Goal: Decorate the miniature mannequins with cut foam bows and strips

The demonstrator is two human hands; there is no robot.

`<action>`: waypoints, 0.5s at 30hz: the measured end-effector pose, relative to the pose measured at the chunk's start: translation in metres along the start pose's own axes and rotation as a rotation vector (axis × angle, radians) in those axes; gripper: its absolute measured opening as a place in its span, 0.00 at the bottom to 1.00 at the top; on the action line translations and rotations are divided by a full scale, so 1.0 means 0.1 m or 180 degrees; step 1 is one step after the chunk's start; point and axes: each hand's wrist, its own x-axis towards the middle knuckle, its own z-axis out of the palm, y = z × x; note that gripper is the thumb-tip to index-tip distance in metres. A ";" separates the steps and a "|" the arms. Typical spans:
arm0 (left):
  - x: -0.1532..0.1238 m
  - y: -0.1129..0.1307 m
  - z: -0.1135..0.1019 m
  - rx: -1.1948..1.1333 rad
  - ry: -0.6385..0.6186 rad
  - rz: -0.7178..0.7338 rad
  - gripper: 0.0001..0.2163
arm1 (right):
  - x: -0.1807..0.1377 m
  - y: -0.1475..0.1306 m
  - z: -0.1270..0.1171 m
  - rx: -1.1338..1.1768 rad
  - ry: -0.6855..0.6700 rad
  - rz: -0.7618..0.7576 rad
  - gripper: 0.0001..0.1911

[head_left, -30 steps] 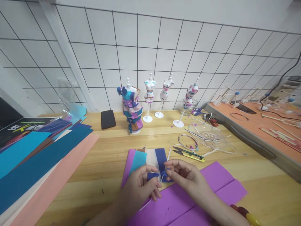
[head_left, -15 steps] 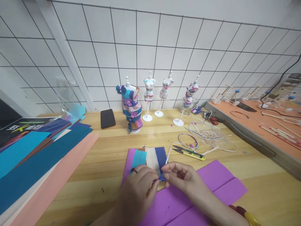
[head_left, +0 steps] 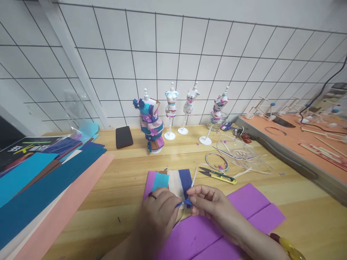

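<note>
My left hand [head_left: 158,216] and my right hand [head_left: 210,204] meet low in the middle of the view, both pinched on a small dark blue foam piece [head_left: 185,204] held between their fingertips. Under the hands lies a purple foam sheet [head_left: 244,209]. Just beyond them sits a small stack of foam strips [head_left: 173,178] in purple, teal, white and dark blue. Yellow-handled snips [head_left: 218,176] lie on the wood to the right of the strips.
A dressed mini mannequin [head_left: 151,124] and three bare ones [head_left: 171,110] stand by the grid wall, beside a black phone [head_left: 124,137]. Foam sheets [head_left: 40,187] spread at the left. A clear plastic tray [head_left: 240,151] and an orange mat [head_left: 303,144] with sticks lie right.
My left hand has turned knuckles-up over the blue piece, and both hands have closed in on it. The view has shifted slightly.
</note>
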 end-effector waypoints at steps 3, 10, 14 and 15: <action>0.02 0.01 -0.01 -0.0610 -0.0138 -0.0847 0.06 | -0.01 -0.01 0.00 -0.0077 -0.0148 -0.0054 0.14; 0.07 0.03 0.02 -0.2288 -0.0432 -0.2488 0.06 | -0.03 0.03 -0.03 -0.1066 -0.0225 -0.0735 0.18; 0.10 0.05 -0.01 -0.2515 -0.0473 -0.2601 0.06 | -0.04 0.01 -0.01 -0.1116 -0.0135 -0.0725 0.13; 0.11 0.06 -0.01 -0.2475 -0.0511 -0.2616 0.06 | -0.04 0.01 -0.01 -0.1096 -0.0108 -0.0733 0.13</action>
